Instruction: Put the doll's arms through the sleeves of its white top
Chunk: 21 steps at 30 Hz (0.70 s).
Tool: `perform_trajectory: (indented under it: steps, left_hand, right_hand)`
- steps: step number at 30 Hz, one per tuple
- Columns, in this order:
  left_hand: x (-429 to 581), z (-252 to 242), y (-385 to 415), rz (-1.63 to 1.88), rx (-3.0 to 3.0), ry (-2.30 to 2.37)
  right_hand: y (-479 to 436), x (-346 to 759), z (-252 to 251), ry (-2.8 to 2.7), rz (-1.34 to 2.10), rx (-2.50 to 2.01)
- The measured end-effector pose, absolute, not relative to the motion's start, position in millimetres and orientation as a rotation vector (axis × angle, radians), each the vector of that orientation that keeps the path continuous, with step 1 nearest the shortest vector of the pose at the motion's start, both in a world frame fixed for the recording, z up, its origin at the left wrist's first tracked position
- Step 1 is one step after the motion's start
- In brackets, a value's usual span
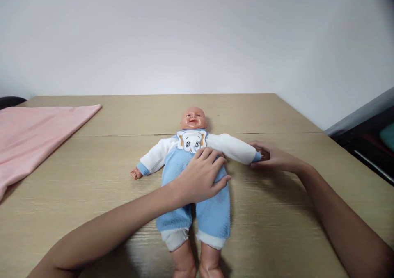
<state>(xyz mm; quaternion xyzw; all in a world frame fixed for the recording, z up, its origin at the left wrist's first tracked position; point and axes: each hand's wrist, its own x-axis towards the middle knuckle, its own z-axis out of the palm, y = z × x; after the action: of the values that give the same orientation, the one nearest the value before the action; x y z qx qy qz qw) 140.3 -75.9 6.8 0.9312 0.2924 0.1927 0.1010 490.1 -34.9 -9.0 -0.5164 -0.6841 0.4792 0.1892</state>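
Observation:
A baby doll (191,155) lies on its back in the middle of the wooden table (277,212), head toward the far wall. It wears a blue romper with white sleeves and an elephant bib. My left hand (200,173) rests flat on the doll's belly, fingers stretched out over the blue cloth. My right hand (272,157) is closed round the doll's small hand at the end of its outstretched white sleeve (234,147). The doll's other arm lies out to the left, and its bare legs point toward me.
A pink cloth (33,134) lies spread over the table's far left corner. A dark rounded chair back (9,101) shows behind it. Dark furniture (369,146) stands beyond the table's right edge. A plain white wall is behind.

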Motion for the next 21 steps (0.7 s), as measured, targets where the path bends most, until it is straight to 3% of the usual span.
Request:
perform_trajectory:
  steps: [9, 14, 18, 21]
  left_hand:
    - [137, 21, -60, 0.821, 2.591, 0.942]
    - [141, 27, -42, 0.815, 2.735, 0.943]
    - [141, 25, -32, 0.798, 2.774, 0.898]
    - [136, 23, -24, 1.001, 2.607, 0.858]
  right_hand:
    - [-61, 446, -12, -1.536, 1.147, -1.160]
    - [-89, 381, -2, -1.552, 0.785, -1.119]
    - [-107, 353, -4, -1.677, 0.814, -0.939]
    - [-109, 353, -10, -1.655, 0.776, -0.895]
